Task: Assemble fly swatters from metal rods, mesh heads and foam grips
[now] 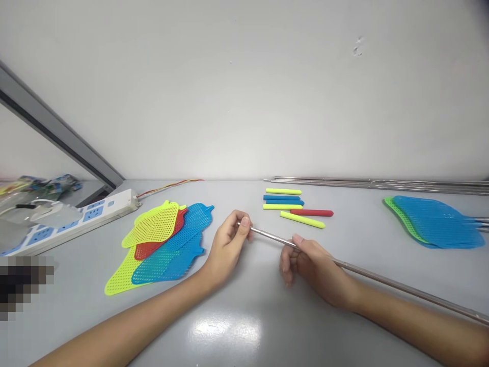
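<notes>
A thin metal rod (272, 237) slants across the middle of the head view, running down to the right edge. At its left end my left hand (231, 242) pinches it between thumb and fingers. My right hand (313, 262) grips the rod farther along, thumb on top and fingers curled, slightly blurred. Left of my hands lies a pile of fly swatter heads: yellow (155, 229), red (147, 250) and blue (191, 229) mesh. Beyond my hands are several plastic handle tubes, among them a blue one (282, 198), a red one (315, 213) and a yellow one (302, 220).
At right, blue and green swatter heads (435, 221) lie stacked, with metal rods attached. Several long rods (382, 184) lie along the wall. A power strip (95, 215) with a plugged-in adapter stands at left, near red and yellow wires (168, 185) on the grey table (229, 316).
</notes>
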`<state>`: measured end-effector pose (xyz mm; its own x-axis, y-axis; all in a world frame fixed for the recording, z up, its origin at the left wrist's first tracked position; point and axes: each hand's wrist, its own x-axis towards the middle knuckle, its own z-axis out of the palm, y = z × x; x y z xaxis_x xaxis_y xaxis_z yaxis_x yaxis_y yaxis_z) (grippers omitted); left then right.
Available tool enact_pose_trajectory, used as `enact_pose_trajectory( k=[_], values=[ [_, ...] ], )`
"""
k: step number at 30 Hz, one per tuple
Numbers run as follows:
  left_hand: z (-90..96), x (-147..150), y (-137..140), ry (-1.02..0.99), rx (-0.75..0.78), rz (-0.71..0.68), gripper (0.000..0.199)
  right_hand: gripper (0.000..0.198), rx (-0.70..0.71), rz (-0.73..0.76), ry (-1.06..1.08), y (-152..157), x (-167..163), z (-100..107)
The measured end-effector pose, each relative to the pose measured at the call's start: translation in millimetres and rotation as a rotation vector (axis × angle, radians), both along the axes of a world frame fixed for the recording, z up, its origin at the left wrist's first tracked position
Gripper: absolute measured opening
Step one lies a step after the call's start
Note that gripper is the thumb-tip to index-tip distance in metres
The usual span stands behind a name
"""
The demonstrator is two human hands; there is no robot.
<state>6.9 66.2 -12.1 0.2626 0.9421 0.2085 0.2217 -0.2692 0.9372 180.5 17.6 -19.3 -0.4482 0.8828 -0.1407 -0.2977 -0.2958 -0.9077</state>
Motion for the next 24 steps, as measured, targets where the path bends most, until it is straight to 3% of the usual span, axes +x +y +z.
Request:
enact_pose_trajectory(
  k=[9, 14, 24],
  values=[
    [0.6, -0.8, -1.8, -0.032, -0.061, -0.06, 0.022, 0.055, -0.044, -0.027, 0.048, 1.1, 0.4, 0.2],
    [-1.3, -0.7, -1.1, -0.17, -0.078, -0.112, 0.032, 0.054, -0.053, -0.058, 0.04, 0.0, 1.3, 0.4],
    [-1.2, -3.3, 2.3, -0.324, -0.157, -0.063, 0.026, 0.053, -0.041, -0.081, 0.05, 0.5, 0.7, -0.6]
  ],
)
